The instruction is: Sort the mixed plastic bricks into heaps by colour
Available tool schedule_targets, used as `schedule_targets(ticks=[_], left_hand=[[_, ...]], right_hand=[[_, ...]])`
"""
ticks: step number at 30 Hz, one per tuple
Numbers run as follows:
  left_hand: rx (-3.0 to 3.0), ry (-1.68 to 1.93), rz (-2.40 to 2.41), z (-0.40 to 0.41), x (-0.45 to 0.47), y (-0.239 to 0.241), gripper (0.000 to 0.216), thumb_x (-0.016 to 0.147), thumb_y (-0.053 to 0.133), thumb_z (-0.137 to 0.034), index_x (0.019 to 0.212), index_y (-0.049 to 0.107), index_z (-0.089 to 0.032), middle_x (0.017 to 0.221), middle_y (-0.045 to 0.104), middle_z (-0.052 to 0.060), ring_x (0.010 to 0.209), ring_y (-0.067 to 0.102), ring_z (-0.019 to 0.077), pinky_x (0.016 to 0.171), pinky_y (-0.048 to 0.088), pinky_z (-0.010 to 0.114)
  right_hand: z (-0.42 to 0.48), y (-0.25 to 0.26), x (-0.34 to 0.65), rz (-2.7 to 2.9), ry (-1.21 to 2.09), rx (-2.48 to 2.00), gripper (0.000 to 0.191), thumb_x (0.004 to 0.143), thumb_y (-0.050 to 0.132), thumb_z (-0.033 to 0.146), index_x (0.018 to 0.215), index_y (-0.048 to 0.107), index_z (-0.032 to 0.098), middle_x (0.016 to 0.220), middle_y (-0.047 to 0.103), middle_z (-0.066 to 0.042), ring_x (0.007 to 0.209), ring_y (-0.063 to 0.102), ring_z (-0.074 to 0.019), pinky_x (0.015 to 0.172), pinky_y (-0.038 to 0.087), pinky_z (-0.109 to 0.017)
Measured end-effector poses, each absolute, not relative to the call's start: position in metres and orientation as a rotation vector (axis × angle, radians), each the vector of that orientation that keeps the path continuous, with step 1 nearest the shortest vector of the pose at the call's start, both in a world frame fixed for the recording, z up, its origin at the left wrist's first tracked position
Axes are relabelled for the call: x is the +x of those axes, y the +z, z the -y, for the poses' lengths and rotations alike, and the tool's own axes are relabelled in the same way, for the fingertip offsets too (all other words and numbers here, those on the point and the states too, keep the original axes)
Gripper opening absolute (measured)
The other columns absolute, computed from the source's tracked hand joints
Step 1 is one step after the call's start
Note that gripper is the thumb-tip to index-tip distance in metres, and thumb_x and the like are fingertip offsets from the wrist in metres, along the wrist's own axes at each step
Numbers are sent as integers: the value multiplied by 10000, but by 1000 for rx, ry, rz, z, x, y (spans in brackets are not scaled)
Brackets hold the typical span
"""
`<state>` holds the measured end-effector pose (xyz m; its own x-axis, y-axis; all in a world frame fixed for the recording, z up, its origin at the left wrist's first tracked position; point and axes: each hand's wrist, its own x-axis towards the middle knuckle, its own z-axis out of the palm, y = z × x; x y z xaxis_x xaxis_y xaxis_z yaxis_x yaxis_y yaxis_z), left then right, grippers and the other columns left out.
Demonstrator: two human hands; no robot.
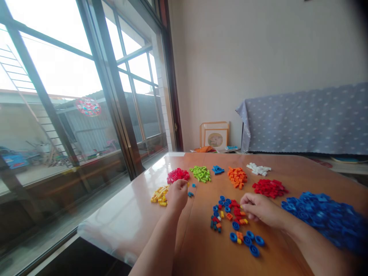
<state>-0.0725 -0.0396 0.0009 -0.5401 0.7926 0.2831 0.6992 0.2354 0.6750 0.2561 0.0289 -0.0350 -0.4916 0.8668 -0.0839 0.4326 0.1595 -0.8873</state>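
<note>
My left hand (176,193) is closed, fingertips together, between the yellow brick pile (159,194) and the magenta brick pile (177,175). Whatever it pinches is hidden; a speck of yellow shows by its fingertips. Two small blue-teal pieces (190,194) lie just to its right. My right hand (257,205) pinches at the right edge of a loose mixed group, with a small yellow brick (242,207) at its fingertips. That group has red bricks (236,212), orange bricks (229,216), dark teal bricks (215,224) and round blue pieces (235,225).
Behind lie separate piles of lime green (201,173), blue (218,170), orange (237,177), white (258,168) and red bricks (269,188). A large blue heap (324,216) covers the right side of the wooden table (201,245). Glass windows (57,76) run along the left.
</note>
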Motion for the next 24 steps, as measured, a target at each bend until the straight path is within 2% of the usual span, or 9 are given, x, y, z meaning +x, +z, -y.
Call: schedule_targets(ticks=[7,11,15,20,24], left_hand=[[1199,1118,-2733,78,-133,-8,318,902,466,-396,1100,709,-342,1136,721,44,1119,603,311,916,389,471],[1099,1139,-2797,82,-140,-14,367,906,453,-359,1198,673,-337,1221,686,55,1175,568,318,935,392,472],[1269,1229,-2778,79,-124,-14,331,914,460,-345,1150,690,-304,1179,686,62,1147,558,313,899,411,438],[1845,1373,-2411,63,-72,0,251,916,499,-289,1026,717,-235,1055,709,63,1014,585,235,903,410,354],[2156,1233,-1947,50,-10,11,218,893,511,-240,941,723,-224,970,713,52,959,579,215,851,412,320]], right_hand=[[-28,-36,254,2001,1278,-1235,191,789,588,378,839,586,194,633,590,10,593,580,-145,519,414,-216],[-28,-36,254,2007,1271,-1240,192,802,574,380,842,583,192,615,596,5,586,575,-143,525,414,-215],[-31,-39,255,2021,1234,-1256,186,798,573,367,857,579,191,643,607,8,593,590,-138,512,412,-202],[-28,-34,256,2055,1201,-1254,143,780,559,287,875,581,182,639,630,1,597,614,-140,530,448,-204],[-23,-25,259,2061,1228,-1270,210,737,550,206,941,596,183,626,638,6,588,623,-146,533,471,-214]])
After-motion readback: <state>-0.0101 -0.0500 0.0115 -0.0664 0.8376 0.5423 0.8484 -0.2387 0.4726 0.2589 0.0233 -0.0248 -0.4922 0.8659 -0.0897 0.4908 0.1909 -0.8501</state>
